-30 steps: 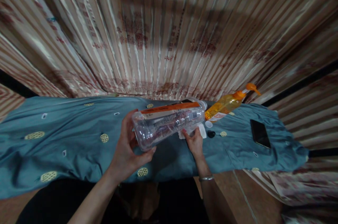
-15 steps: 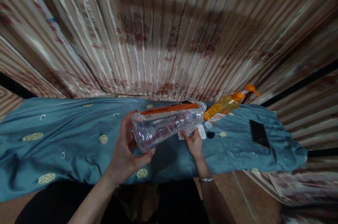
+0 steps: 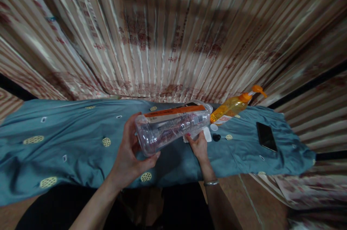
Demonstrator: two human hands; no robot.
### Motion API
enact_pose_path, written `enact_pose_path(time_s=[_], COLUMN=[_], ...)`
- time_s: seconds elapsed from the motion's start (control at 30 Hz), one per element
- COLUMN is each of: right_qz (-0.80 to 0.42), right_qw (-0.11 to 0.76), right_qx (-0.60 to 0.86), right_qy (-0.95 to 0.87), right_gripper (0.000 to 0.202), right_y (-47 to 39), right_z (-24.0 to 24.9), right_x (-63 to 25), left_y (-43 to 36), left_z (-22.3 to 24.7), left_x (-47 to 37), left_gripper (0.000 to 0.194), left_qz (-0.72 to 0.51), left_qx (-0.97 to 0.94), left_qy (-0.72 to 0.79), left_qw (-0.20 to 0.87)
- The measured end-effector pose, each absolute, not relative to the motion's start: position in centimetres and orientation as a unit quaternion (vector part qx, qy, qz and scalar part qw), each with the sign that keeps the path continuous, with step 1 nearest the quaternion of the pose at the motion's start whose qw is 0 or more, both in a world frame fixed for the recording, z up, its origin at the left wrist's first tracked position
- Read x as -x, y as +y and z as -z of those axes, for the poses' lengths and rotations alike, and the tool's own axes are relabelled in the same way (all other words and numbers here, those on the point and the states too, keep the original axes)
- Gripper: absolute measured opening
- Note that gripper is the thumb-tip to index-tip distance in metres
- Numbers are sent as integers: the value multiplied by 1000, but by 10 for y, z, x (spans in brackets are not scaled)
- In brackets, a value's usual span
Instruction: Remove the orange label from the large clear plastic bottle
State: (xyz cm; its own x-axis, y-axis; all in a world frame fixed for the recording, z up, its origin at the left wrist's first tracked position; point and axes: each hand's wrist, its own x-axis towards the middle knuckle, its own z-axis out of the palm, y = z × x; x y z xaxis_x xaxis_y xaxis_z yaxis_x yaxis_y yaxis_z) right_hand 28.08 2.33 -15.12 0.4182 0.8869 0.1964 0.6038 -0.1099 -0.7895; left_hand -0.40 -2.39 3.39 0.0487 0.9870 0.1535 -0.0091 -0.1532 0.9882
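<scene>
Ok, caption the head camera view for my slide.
Left hand holding a clear bottle aslant, right hand at a white item, orange pump bottle nearby.

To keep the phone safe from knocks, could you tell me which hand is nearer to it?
Right: the right hand is left of the phone; the left hand is farther left.

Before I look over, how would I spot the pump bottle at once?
Find the teal pineapple-print cloth, then the clear bottle in the left hand. Just right of its neck is the pump bottle. Its orange pump head and amber body set it apart from the clear one.
</scene>
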Motion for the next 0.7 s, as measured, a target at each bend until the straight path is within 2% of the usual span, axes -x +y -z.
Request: enact_pose_path(time_s=[0.53, 0.7], right_qz=[-188, -173], right_qw=[421, 431], right_qx=[727, 728], right_qy=[-509, -503], right_gripper=[61, 61], right_y=[22, 24], right_z=[144, 148], right_x=[-279, -279], left_y=[-29, -26], left_z=[-40, -34], left_x=[-3, 2], left_gripper=[100, 106], left_qz=[-549, -536], left_qx=[-518, -543], left_qy=[451, 436], left_qw=[476, 477])
